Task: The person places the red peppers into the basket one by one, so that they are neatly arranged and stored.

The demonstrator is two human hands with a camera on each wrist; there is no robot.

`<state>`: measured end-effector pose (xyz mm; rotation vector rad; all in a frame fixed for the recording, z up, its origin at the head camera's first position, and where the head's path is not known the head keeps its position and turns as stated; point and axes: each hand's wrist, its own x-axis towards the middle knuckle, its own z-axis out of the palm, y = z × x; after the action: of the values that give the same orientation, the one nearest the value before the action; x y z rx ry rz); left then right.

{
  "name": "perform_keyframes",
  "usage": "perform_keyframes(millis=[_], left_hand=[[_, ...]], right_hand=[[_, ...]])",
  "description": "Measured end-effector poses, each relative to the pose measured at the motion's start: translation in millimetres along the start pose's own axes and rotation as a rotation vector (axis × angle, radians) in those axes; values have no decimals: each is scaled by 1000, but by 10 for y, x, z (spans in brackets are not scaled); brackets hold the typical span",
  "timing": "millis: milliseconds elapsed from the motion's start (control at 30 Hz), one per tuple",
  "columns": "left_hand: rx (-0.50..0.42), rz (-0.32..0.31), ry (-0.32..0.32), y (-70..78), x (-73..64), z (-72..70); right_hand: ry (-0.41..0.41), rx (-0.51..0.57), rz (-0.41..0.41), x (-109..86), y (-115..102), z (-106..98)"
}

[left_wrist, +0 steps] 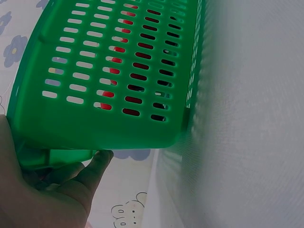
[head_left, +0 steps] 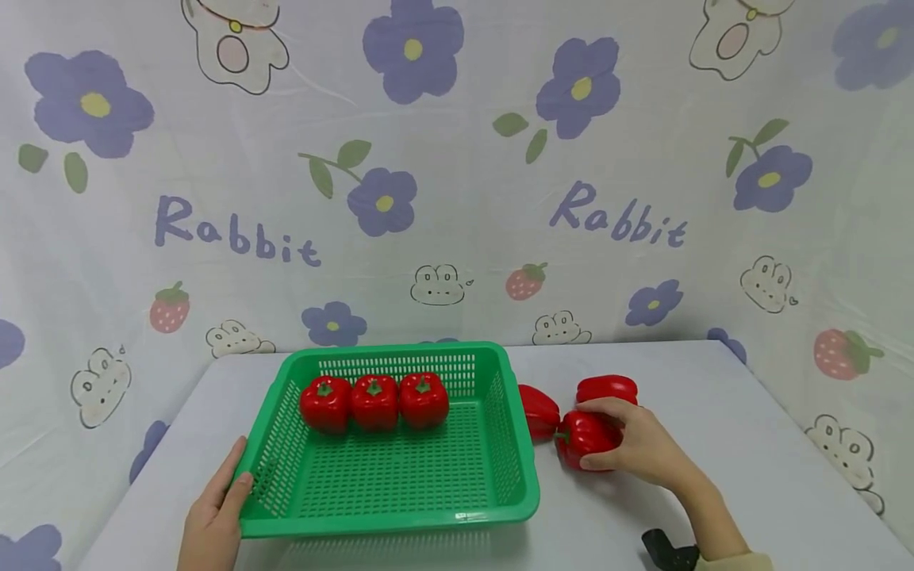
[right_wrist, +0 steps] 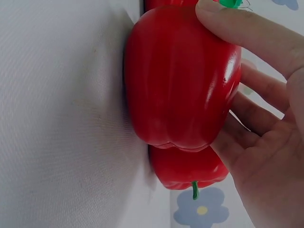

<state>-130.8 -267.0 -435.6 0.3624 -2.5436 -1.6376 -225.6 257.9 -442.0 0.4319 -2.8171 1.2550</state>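
Observation:
My left hand grips the left rim of a green plastic basket, thumb on top near the front corner. Three red bell peppers with green stems stand in a row inside it, the nearest to my right being this bell pepper. To the right of the basket, my right hand holds a red bell pepper lying on its side on the table, thumb on the near side and fingers over the far side. Another bell pepper lies against the basket's right side, and a further bell pepper lies just behind the held one.
All of this stands on a white-covered table. A patterned curtain with flowers and rabbits hangs behind and around it. A black device sits at my right wrist.

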Motion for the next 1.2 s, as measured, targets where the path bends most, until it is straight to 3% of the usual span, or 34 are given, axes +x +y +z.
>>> perform_keyframes(millis=[267, 1200], left_hand=[[-16, -8, -16, -2, 4, -6], [-13, -23, -22, 0, -4, -9]], right_hand=[[-17, 4, 15, -3, -16, -36], [41, 138, -82, -34, -11, -150]])
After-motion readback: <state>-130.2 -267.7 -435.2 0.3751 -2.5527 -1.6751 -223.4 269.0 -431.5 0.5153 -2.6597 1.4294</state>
